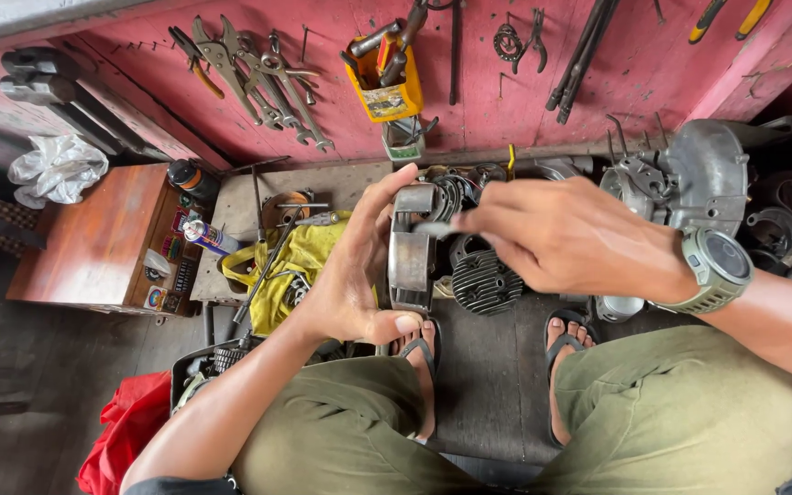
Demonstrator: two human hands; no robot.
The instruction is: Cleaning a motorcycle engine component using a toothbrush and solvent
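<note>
The left hand (350,275) holds a round grey metal engine part (412,249) upright on its edge, above the floor and just in front of the person's knees, with the thumb under its lower rim and the fingers (379,197) curled over its top and far side, so the hand grasps it firmly. The right hand (566,236), with a green wristwatch (717,268) on the wrist, reaches in from the right; its fingers are pinched together on a small, pale, blurred piece (434,229) held against the face of the part, and what that piece is cannot be told. Just behind the part, on the floor, lies a dark finned cylinder head (486,282), and to the right stands a grey engine casing (703,174). A yellow cloth (297,261) lies to the left, near a spray can (208,236) and a wooden box (93,240). Pliers and wrenches (258,78) hang on the red wall (506,101) beside a yellow tool holder (385,84). Both feet in sandals (419,353) rest on the dark floor below.
</note>
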